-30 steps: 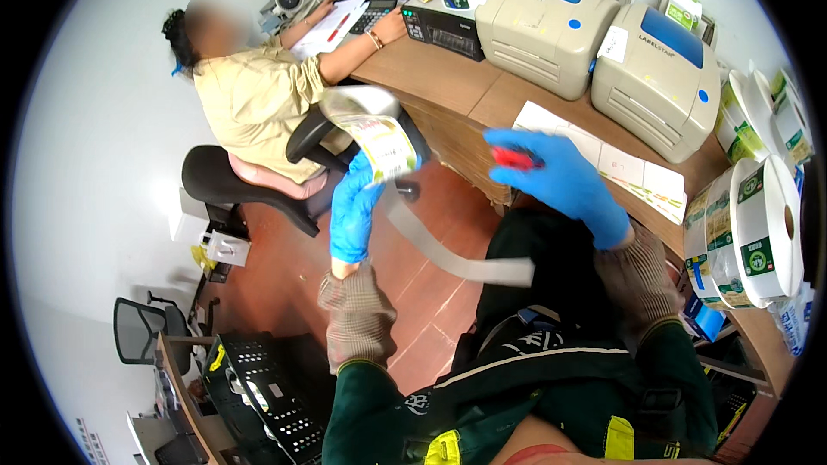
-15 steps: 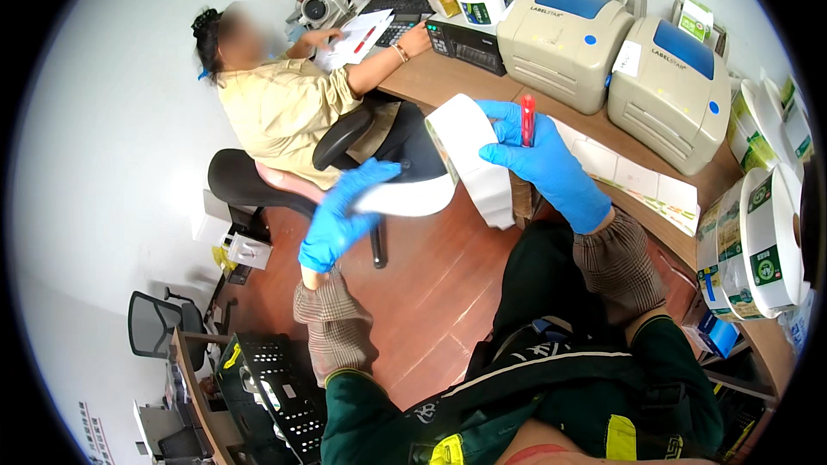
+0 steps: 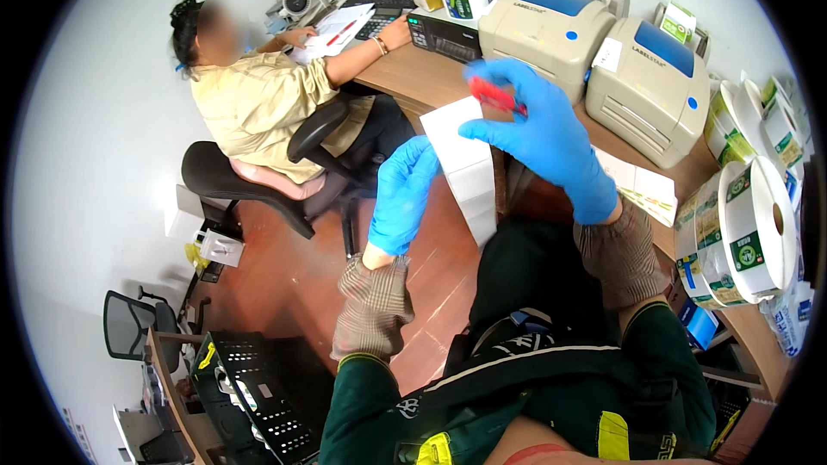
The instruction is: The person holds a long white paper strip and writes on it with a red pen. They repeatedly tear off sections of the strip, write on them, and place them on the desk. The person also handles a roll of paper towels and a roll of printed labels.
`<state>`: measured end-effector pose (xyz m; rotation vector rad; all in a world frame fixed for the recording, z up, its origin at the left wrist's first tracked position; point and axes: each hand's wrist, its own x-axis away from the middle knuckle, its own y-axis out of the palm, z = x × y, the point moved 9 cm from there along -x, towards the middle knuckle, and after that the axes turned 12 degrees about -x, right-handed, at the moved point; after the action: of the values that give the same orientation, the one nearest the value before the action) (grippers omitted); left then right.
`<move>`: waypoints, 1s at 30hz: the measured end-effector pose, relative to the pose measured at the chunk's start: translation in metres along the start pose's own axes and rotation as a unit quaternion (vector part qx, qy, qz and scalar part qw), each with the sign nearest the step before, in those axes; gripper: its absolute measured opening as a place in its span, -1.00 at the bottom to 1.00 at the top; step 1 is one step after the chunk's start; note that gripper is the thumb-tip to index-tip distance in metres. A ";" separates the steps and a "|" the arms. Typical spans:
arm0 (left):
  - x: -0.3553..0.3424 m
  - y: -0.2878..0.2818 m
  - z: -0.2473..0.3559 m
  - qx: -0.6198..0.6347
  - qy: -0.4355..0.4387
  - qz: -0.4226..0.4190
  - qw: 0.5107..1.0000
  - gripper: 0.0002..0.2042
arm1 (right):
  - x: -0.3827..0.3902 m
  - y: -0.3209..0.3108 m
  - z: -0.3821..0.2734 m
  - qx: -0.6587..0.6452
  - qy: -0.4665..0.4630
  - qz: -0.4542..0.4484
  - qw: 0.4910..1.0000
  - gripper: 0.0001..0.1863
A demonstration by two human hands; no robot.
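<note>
A white strip of labels (image 3: pixel 465 164) hangs in front of me, its lower end dangling above my dark trousers. My left hand (image 3: pixel 403 194), in a blue glove, has its fingers closed at the strip's left edge. Also gloved in blue, my right hand (image 3: pixel 547 142) grips a slim red tool (image 3: pixel 495 96), blurred, so I cannot make out whether it is a pen or a cutter. The right thumb reaches over the strip's upper right side; whether it presses on the labels is unclear.
Two beige label printers (image 3: pixel 543 34) stand on the wooden desk (image 3: pixel 388 73). Label rolls (image 3: pixel 758 228) are stacked at the right, beside a loose label sheet (image 3: pixel 637 185). A seated person (image 3: pixel 258 103) works at the left, on a black chair (image 3: pixel 211 176). A black crate (image 3: pixel 267 396) sits lower left.
My left hand has moved right to the strip's edge, and the strip's curled loop has straightened into a hanging length. The red tool has tipped from upright toward the left.
</note>
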<state>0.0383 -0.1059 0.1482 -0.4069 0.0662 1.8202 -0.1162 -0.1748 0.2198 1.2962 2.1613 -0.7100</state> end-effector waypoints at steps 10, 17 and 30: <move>0.042 0.048 -0.017 0.457 -0.154 -0.236 0.844 -0.39 | 0.034 0.037 -0.020 -0.017 -0.073 -0.155 0.985 -0.76; 0.037 0.034 -0.072 0.504 -0.291 -0.090 0.808 -0.52 | 0.064 0.034 -0.026 -0.080 0.015 -0.235 0.969 -0.76; 0.025 0.005 -0.076 0.410 -0.133 0.009 0.902 -0.48 | 0.099 0.038 -0.064 -0.321 0.060 -0.517 0.791 -0.68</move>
<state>0.0459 -0.1040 0.0684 0.4405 0.6238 1.6753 -0.1330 -0.0553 0.1942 -0.2868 2.7704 -0.1613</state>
